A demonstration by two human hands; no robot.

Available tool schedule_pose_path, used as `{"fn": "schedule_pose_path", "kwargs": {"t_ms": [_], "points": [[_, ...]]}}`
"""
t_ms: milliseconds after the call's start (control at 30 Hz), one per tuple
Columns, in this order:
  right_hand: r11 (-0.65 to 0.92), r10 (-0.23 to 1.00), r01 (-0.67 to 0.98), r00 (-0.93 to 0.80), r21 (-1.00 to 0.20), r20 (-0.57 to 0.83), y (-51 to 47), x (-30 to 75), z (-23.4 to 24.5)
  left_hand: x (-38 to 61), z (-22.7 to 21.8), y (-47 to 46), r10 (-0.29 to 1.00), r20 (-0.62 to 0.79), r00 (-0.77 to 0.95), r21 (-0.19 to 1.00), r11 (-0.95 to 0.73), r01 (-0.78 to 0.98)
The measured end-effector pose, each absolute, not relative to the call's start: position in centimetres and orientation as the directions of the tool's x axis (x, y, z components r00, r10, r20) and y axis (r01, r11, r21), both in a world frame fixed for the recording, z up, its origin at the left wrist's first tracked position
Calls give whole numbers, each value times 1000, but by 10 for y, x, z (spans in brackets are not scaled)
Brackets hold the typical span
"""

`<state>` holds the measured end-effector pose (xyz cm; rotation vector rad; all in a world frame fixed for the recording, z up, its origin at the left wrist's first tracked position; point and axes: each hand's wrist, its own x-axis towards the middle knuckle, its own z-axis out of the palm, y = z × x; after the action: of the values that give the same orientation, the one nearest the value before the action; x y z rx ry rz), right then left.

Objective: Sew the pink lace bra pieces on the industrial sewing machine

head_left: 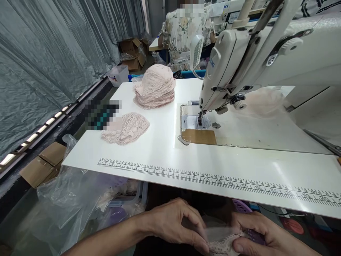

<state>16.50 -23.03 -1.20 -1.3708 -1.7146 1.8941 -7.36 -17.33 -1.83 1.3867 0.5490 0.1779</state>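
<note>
Below the table's front edge, my left hand (179, 224) pinches the left side of a pale lace piece (224, 245) with sheer fabric at its top. My right hand (257, 234) grips the same piece on its right side, thumb on top. The lower part of the piece runs out of view. On the white table (160, 154) lies a single pink lace cup piece (128, 128). Behind it rises a stack of similar lace cups (155, 86). To the right stands a white sewing machine (229, 64), its presser foot (200, 117) over the metal needle plate.
A printed ruler (183, 175) runs along the table's front edge. Scissors (323, 142) lie at the far right by the machine. Plastic bags (71, 202) and a cardboard box (42, 165) are at left below. Another person (185, 35) sits beyond the table.
</note>
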Motion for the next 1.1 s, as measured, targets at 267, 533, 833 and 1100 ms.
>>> {"fn": "schedule_pose_path", "kwargs": {"t_ms": [267,533,833,1100], "points": [[-453,641,308,-540,-837,-546,-225,159,0,-76,-16,-172,316,-425,848,880,362,307],[-419,664,320,-530,-850,-527,-222,154,2,-64,-19,-181,386,-562,732,810,434,393],[-424,666,305,-533,-853,-522,-217,147,12,-67,-19,-178,327,-561,760,791,482,377],[-367,698,292,-541,-883,-469,-215,147,0,-73,-19,-176,353,-514,781,834,419,359]]}}
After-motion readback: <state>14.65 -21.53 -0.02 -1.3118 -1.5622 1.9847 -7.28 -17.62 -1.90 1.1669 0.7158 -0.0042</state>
